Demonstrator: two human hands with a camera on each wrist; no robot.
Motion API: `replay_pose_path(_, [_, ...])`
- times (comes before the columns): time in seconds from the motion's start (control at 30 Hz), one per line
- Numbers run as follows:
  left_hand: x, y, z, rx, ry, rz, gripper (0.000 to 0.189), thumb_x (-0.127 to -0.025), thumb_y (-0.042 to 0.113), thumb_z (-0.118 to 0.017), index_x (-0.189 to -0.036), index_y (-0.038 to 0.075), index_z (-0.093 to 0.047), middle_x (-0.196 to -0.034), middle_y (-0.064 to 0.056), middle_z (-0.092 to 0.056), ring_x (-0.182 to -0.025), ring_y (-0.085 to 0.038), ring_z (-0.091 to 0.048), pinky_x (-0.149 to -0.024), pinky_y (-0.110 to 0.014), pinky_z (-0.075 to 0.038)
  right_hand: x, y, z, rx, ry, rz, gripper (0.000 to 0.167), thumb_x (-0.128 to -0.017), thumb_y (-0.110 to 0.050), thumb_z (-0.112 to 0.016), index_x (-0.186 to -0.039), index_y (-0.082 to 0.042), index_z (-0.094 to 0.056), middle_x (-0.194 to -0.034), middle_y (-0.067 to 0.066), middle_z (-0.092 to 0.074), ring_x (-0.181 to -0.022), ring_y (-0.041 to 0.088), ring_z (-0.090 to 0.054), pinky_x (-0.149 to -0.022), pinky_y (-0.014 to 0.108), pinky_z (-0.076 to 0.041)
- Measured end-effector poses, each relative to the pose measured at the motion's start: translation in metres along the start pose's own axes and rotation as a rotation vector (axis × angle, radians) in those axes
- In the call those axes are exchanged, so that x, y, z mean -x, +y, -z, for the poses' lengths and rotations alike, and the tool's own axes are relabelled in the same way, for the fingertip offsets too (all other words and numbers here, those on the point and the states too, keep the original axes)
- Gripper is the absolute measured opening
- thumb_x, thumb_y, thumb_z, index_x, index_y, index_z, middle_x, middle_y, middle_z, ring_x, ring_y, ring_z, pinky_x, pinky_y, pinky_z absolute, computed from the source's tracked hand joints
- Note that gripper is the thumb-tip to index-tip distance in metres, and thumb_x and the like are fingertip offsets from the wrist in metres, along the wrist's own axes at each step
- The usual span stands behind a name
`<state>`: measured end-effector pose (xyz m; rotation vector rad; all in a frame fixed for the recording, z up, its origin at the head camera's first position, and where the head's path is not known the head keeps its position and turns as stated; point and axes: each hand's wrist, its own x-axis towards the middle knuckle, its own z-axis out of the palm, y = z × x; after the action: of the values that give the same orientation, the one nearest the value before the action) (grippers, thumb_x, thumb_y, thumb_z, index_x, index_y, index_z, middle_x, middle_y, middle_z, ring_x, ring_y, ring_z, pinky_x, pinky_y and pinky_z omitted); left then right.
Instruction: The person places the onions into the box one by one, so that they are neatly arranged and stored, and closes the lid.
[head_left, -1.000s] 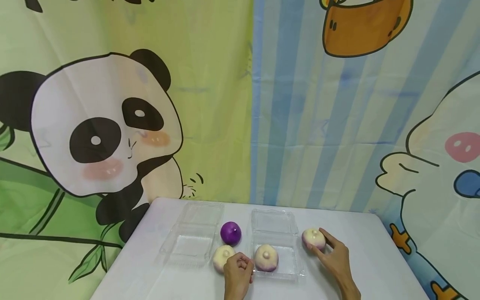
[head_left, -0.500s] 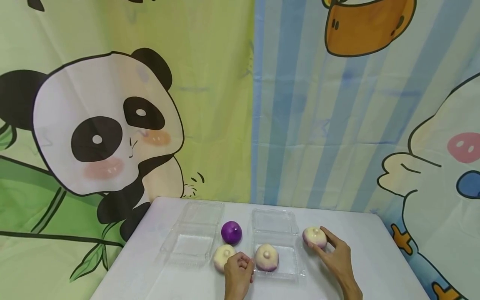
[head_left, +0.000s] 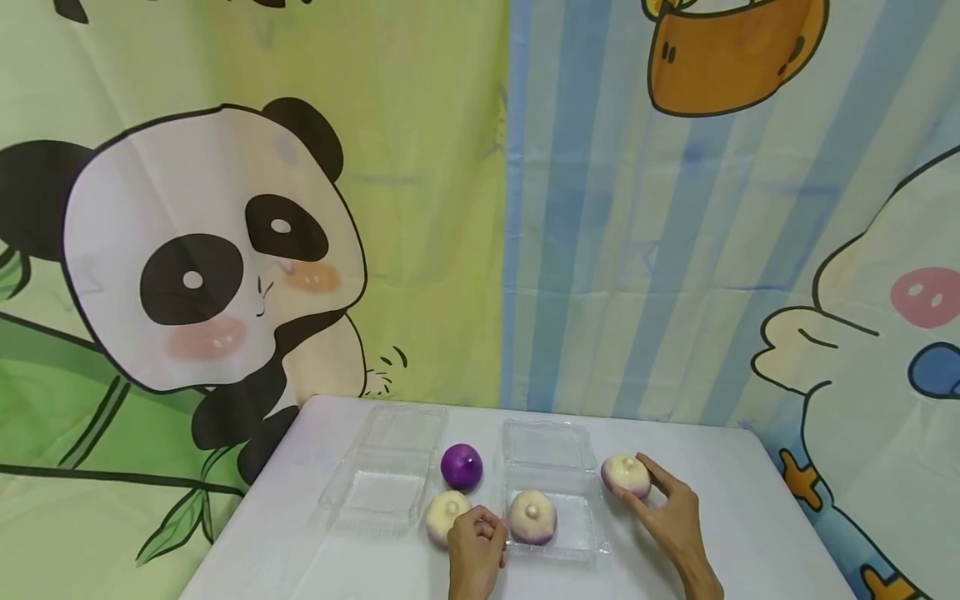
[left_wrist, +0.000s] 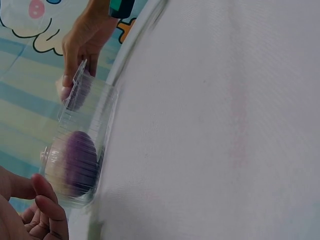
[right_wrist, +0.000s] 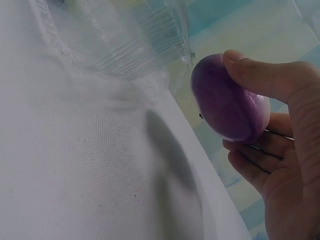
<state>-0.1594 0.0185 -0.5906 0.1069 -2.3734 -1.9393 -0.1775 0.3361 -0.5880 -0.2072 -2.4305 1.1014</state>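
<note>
Left hand [head_left: 477, 546]: fingers loosely curled, nothing visible held; they partly hide a cream knobbed ball [head_left: 442, 510]. Contact with the open clear plastic box [head_left: 576, 515] at the fingertips cannot be told. That box, containing a cream-and-purple ball [head_left: 533, 518], separates the hands. Glossy solid-purple ball [head_left: 461, 467] beyond left fingers. Right hand [head_left: 671, 515] pinches a glossy cream-topped ball [head_left: 624, 476] between thumb and fingers; right wrist view shows its purple underside, head view its knob.

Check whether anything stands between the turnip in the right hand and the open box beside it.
Only the right wall of the box separates it from the held turnip; the lid is open, another turnip sits inside, at left.
</note>
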Motion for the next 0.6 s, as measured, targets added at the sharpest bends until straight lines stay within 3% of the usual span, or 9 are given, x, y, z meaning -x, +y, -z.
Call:
replay_pose_path(0.13, [-0.0002,-0.0006,0.0003,0.007,-0.004,0.001,0.019,-0.091,-0.001,-0.076,-0.078,0.008,-0.066,-0.057,-0.003,-0.069,-0.039,-0.004,-0.055,-0.043,-0.019,-0.041,0.001,-0.0004,-0.001,0.004,0.012,0.006,0.072,-0.083,-0.031,-0.097,-0.145,-0.006,-0.069,-0.141,0.016,-0.074,-0.126,0.02,-0.07,-0.105,0.009,-0.043])
replay_pose_path(0.2, [-0.0005,-0.0011,0.0002,0.008,-0.005,0.002,0.019,-0.091,-0.001,-0.077,-0.078,0.008,-0.066,-0.057,-0.002,-0.068,-0.039,-0.004,-0.055,-0.043,-0.018,-0.041,0.0015,-0.0002,-0.0014,-0.005,0.018,0.013,0.072,-0.083,-0.03,-0.098,-0.145,-0.005,-0.069,-0.141,0.016,-0.074,-0.125,0.015,-0.07,-0.101,-0.001,-0.034])
replay_pose_path(0.6, [-0.0005,-0.0003,0.0007,0.009,-0.004,0.01,0.018,-0.091,-0.001,-0.076,-0.078,0.007,-0.066,-0.058,-0.004,-0.069,-0.04,-0.004,-0.055,-0.043,-0.017,-0.042,0.0051,-0.008,-0.0024,-0.055,0.035,0.048,0.071,-0.081,-0.024,-0.099,-0.144,-0.007,-0.071,-0.14,0.016,-0.075,-0.119,-0.01,-0.061,-0.102,-0.004,-0.032])
